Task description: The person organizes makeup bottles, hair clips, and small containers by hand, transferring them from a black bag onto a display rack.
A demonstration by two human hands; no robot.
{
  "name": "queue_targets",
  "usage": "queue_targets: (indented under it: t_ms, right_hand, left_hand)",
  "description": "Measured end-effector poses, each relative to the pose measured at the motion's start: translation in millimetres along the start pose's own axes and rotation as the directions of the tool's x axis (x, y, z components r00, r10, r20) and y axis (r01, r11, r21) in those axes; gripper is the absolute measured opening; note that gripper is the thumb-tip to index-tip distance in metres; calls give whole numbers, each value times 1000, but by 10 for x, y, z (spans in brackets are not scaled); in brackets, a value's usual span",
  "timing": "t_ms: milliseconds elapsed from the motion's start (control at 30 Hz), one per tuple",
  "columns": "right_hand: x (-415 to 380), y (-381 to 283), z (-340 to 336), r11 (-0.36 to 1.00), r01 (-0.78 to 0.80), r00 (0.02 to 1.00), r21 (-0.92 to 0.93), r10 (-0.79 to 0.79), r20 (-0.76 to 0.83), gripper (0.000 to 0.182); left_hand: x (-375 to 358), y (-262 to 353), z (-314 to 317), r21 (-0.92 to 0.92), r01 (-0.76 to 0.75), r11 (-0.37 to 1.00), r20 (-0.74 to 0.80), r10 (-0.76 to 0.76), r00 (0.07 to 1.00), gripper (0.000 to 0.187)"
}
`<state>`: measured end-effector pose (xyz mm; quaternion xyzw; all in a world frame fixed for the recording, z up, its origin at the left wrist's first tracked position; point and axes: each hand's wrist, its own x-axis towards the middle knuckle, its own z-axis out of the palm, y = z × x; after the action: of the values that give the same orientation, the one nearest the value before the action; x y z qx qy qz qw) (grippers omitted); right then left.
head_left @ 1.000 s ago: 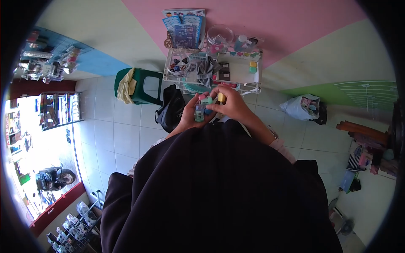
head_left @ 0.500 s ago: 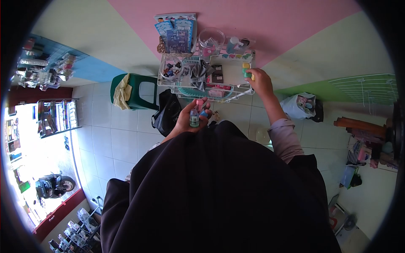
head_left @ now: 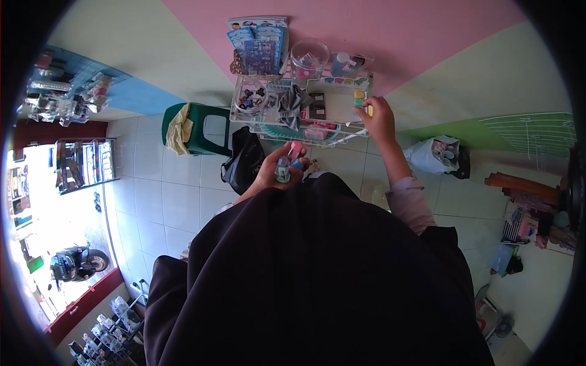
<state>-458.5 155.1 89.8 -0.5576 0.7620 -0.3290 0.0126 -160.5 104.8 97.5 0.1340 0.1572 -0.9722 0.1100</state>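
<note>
My left hand (head_left: 273, 169) is closed around several small bottles in front of my dark garment. One is a clear bottle (head_left: 282, 170) with a greenish bottom; a pink cap (head_left: 296, 148) and a blue cap (head_left: 298, 164) show between the fingers. At the right end of a white tray (head_left: 336, 116), my right hand (head_left: 379, 119) has thumb and forefinger around a small yellow piece (head_left: 370, 110), possibly a bottle cap. Just beyond the fingertips, a yellow-topped item (head_left: 359, 94) and a green one (head_left: 358, 103) stand in the tray's corner.
The wire rack (head_left: 244, 118) also carries a round clear container (head_left: 250, 99), grey cloth (head_left: 293, 107), a clear tub (head_left: 308, 58) and booklets (head_left: 261, 55). A green stool (head_left: 204, 143), a black bag (head_left: 243, 161) and a white plastic bag (head_left: 427, 152) are on the tiled floor.
My right hand's fingers have drawn back slightly from the green item, leaving it more visible. In my left hand, the pink cap has tilted to the right. The view has shifted slightly.
</note>
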Motion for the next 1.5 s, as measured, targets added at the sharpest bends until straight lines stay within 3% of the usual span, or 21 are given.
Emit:
queue_targets:
  t_ms: [100,200,300,367,467,567,633,700,767,833,933,1033,1233,1333,1433,1500]
  right_hand:
    - [-30,-442,-117,848,-308,951,431,263,162,20]
    - [-120,-719,-132,762,-323,946,562,248,207,23]
    - [-91,-492,-77,911,-257,966,322,229,121,17]
    - [-53,-299,-80,990,-138,987,40,135,86,16]
    - [-17,-230,-80,987,-107,985,-121,122,125,17]
    - [15,-480,-104,915,-100,974,391,9,228,20]
    - [2,-865,-203,832,-95,891,546,-174,420,26]
    - [-76,-1027,-128,816,76,851,573,-353,390,31]
    - [-120,-1099,-106,815,43,819,577,-359,447,32]
    - [-168,-1067,-81,809,-3,789,588,-360,499,31]
    - [-224,-1044,-75,803,51,781,594,-403,478,30]
    - [-229,-1033,-148,791,-25,775,611,-371,512,27]
    - [-272,-984,-143,843,56,864,534,-309,397,19]
    - [-267,-1008,-219,838,-59,854,543,-239,462,17]
    - [-256,-834,-169,820,-240,914,519,10,406,15]
    - [-119,-515,-189,971,-103,982,218,64,176,15]
  left_hand:
    - [28,34,-26,-31,81,996,-1,-81,997,33]
    - [81,21,-5,-6,120,993,24,-120,992,35]
    - [117,-3,12,-7,77,997,-9,-77,997,36]
    - [113,-12,35,-10,61,998,-36,-61,997,36]
    - [116,15,2,-11,114,993,30,-114,993,35]
    - [112,42,-37,-7,132,991,37,-131,991,33]
    - [102,25,-38,20,81,996,-28,-81,996,34]
    - [132,2,-31,71,57,996,-75,-51,996,34]
    - [142,-11,-71,132,45,990,-107,-31,994,35]
    - [161,33,-135,119,116,986,-69,-109,992,36]
    - [176,11,-90,143,164,976,-50,-158,986,36]
    - [191,-34,-36,152,188,970,-78,-178,981,36]
    - [242,-89,29,161,132,978,-92,-119,989,38]
    - [266,-81,-31,194,176,965,-83,-162,983,39]
    - [275,-93,-46,228,159,961,-111,-137,984,40]
    - [258,-113,-44,217,131,967,-113,-108,988,40]
